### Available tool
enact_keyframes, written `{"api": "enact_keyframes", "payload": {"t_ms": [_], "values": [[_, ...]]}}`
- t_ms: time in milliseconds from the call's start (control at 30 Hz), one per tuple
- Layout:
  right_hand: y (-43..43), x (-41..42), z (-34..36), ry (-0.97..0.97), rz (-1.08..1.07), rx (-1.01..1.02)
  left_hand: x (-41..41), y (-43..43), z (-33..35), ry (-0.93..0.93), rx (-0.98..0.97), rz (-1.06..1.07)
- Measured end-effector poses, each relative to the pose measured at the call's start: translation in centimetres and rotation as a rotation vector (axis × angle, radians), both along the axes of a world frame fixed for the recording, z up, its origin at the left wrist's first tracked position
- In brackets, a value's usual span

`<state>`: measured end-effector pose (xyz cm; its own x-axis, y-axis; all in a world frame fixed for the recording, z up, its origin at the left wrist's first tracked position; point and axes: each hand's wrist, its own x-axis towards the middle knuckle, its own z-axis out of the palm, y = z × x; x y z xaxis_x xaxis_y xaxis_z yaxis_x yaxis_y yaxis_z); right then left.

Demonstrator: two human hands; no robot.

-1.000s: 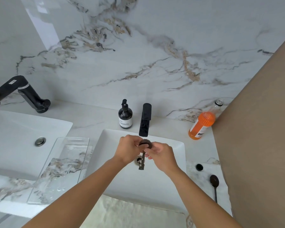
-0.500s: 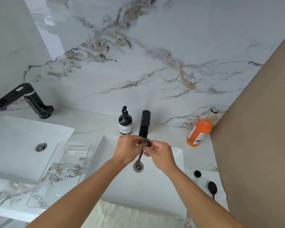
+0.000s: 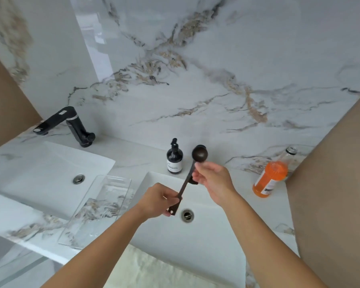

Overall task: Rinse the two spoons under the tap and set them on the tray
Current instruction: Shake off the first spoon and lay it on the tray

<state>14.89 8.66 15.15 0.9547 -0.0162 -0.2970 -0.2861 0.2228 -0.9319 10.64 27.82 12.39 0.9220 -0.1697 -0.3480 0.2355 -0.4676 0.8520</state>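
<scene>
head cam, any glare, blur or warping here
Head view: a bright glare band runs down the glossy marble wall; wide-angle warping bows the counter edges; slight softness overall, yet the spoon in the left hand reads clearly.

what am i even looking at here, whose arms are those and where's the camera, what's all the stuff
There is no machine here: these are a person's two bare arms, filmed by a wide-angle camera worn on their head and looking down, so the walls bend.

The left hand pinches the handle end of a dark long-handled spoon, bowl raised. The right hand touches the handle near the bowl.

Below them is a white sink with its drain. A clear tray lies on the counter to its left. Behind stand a dark pump bottle and an orange bottle. A second basin with a black tap sits further left.
</scene>
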Motion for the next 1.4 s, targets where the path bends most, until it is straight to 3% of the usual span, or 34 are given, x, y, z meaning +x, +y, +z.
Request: {"api": "enact_keyframes", "payload": {"t_ms": [133,200,367,567,767,967,1400], "values": [[6.7,-1.0,-2.2,0.028,0.258,-0.177,-1.6,5.2,-0.4,0.049,-0.056,0.034],[14.8,-1.9,-4.3,0.09,0.318,-0.275,-2.9,12.7,-2.4,0.123,-0.039,0.055],[19.9,-1.4,-6.3,0.196,0.317,-0.382,-3.5,17.3,-3.5,0.173,-0.012,0.125],[31.6,-1.5,-10.0,0.439,0.293,-0.436,-2.4,26.4,-6.4,0.295,0.255,0.091],[33.8,-1.4,-12.3,0.545,0.177,-0.529,-0.8,26.2,-8.8,0.234,0.627,-0.245],[34.9,0.1,-14.3,0.572,0.17,-0.585,0.3,25.3,-11.4,0.12,0.939,-0.393],[36.0,1.3,-17.9,0.468,0.307,-0.737,1.0,24.8,-14.0,0.197,1.005,-0.506]]}}
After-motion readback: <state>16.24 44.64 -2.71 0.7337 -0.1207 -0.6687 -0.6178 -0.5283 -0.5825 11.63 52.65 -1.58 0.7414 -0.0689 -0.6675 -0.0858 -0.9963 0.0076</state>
